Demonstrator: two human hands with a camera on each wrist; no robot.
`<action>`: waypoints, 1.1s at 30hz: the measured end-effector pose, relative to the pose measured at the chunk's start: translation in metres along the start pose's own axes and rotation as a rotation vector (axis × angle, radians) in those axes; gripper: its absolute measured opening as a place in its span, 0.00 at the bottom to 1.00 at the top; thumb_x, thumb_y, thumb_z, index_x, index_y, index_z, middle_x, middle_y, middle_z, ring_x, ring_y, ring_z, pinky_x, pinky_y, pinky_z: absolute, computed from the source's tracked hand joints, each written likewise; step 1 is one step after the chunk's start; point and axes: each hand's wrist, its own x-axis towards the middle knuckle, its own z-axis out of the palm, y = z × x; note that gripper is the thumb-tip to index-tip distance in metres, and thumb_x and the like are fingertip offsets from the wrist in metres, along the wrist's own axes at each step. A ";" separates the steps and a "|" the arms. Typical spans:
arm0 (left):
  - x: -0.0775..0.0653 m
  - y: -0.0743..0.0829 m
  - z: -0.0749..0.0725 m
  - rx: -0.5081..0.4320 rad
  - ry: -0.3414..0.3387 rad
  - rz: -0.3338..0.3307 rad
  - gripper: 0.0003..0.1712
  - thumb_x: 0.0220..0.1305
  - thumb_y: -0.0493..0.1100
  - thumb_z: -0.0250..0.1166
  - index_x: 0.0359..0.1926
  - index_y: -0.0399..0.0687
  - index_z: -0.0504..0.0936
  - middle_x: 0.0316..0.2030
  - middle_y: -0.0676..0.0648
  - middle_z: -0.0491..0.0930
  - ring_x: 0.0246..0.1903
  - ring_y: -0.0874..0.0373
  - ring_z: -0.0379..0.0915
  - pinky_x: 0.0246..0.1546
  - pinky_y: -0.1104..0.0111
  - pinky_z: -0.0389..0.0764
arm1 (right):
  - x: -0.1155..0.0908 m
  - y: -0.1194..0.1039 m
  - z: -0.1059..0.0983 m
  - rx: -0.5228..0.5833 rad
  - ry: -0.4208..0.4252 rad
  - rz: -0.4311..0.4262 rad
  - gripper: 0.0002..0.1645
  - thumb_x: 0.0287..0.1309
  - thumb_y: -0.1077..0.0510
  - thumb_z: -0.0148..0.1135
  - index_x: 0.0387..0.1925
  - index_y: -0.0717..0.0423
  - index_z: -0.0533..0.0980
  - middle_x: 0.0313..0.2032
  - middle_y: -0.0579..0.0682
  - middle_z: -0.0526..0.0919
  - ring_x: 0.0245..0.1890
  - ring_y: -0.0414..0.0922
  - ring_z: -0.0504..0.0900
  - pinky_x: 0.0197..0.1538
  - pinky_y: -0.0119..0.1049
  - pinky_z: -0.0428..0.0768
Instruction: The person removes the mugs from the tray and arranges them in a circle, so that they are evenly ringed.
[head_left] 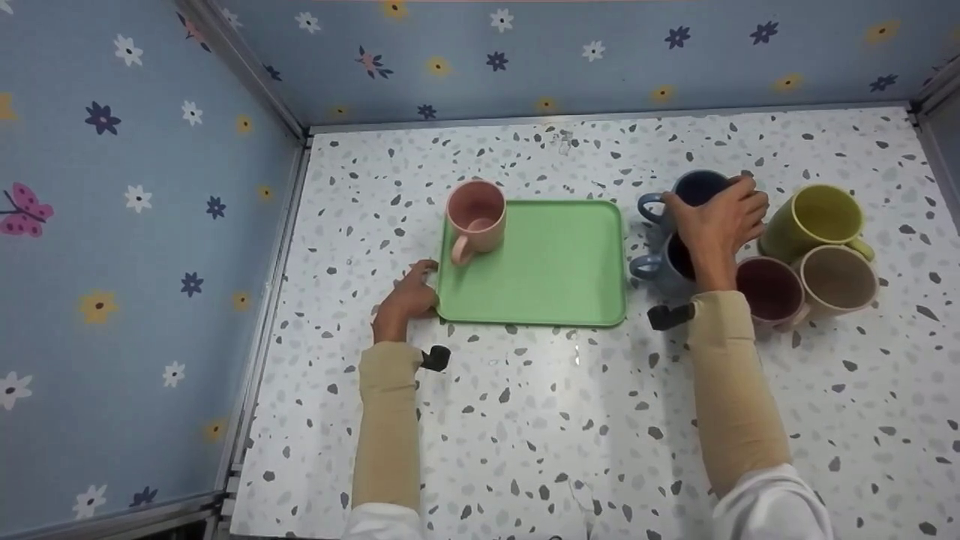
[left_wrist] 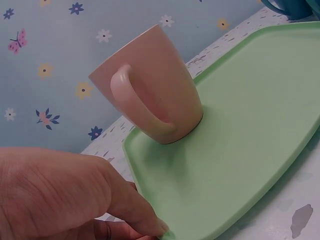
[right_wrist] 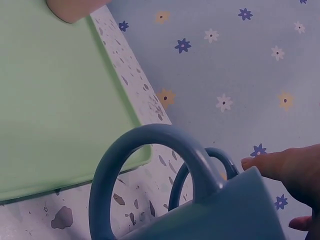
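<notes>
A pink mug (head_left: 484, 225) stands on the left part of a green tray (head_left: 555, 270), its handle toward the person. My left hand (head_left: 409, 296) is at the tray's near left corner. In the left wrist view its thumb (left_wrist: 145, 220) presses the rim, with other fingers partly hidden behind. Across the top of the farther blue mug (head_left: 694, 186) my right hand (head_left: 720, 221) grips, thumb on the handle side and fingers on the opposite side. A second blue mug (head_left: 667, 274) stands nearer, partly under that hand; both handles point left toward the tray.
Right of the blue mugs stand a yellow-green mug (head_left: 825, 214), a dark pink mug (head_left: 772, 289) and a beige mug (head_left: 840, 277), close together. Flower-patterned panels (head_left: 465, 67) border the speckled table (head_left: 510, 420) at the back and left.
</notes>
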 end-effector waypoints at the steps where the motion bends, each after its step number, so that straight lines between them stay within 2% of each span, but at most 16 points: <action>1: 0.000 0.000 0.000 0.002 0.001 -0.002 0.44 0.49 0.32 0.54 0.70 0.55 0.58 0.67 0.42 0.61 0.57 0.45 0.63 0.59 0.56 0.67 | 0.000 0.000 0.000 0.002 -0.001 0.000 0.73 0.38 0.22 0.62 0.72 0.59 0.41 0.68 0.66 0.49 0.69 0.59 0.50 0.69 0.57 0.47; 8: 0.000 -0.001 0.001 0.005 0.008 -0.004 0.43 0.49 0.32 0.54 0.69 0.55 0.58 0.65 0.42 0.63 0.56 0.45 0.63 0.58 0.57 0.67 | 0.000 0.001 0.001 0.003 0.009 0.008 0.72 0.39 0.22 0.62 0.72 0.58 0.42 0.68 0.66 0.49 0.68 0.58 0.50 0.68 0.57 0.47; 13: -0.001 0.001 0.000 -0.009 -0.002 -0.013 0.43 0.50 0.32 0.54 0.70 0.55 0.58 0.64 0.42 0.65 0.50 0.47 0.65 0.51 0.60 0.68 | -0.002 0.002 0.002 -0.017 0.024 0.005 0.74 0.38 0.19 0.58 0.72 0.59 0.41 0.68 0.67 0.48 0.68 0.59 0.50 0.67 0.58 0.47; 18: -0.002 0.001 0.000 -0.014 0.005 -0.015 0.43 0.50 0.32 0.55 0.70 0.55 0.58 0.63 0.43 0.66 0.50 0.47 0.66 0.51 0.60 0.68 | -0.004 0.001 0.003 -0.017 0.025 -0.018 0.75 0.38 0.16 0.53 0.73 0.57 0.38 0.70 0.66 0.42 0.71 0.60 0.44 0.67 0.59 0.43; 21: -0.001 0.001 0.000 -0.016 0.011 -0.014 0.43 0.50 0.31 0.55 0.69 0.56 0.58 0.64 0.43 0.65 0.53 0.46 0.64 0.55 0.59 0.68 | -0.006 -0.001 0.004 -0.006 0.040 -0.046 0.73 0.39 0.16 0.53 0.73 0.55 0.38 0.71 0.64 0.39 0.71 0.59 0.42 0.68 0.59 0.40; 27: -0.001 0.000 0.000 -0.012 0.008 -0.017 0.43 0.51 0.33 0.56 0.70 0.56 0.58 0.66 0.43 0.63 0.58 0.46 0.62 0.61 0.56 0.64 | -0.013 -0.011 0.008 0.000 0.099 -0.123 0.70 0.42 0.18 0.54 0.73 0.52 0.40 0.72 0.61 0.42 0.72 0.56 0.43 0.69 0.58 0.39; 33: -0.001 0.001 0.000 -0.010 0.010 -0.016 0.43 0.49 0.33 0.55 0.69 0.56 0.59 0.66 0.43 0.63 0.57 0.46 0.63 0.61 0.55 0.64 | -0.020 -0.025 0.014 0.018 0.113 -0.244 0.67 0.45 0.22 0.57 0.74 0.52 0.41 0.72 0.61 0.43 0.72 0.55 0.43 0.71 0.54 0.39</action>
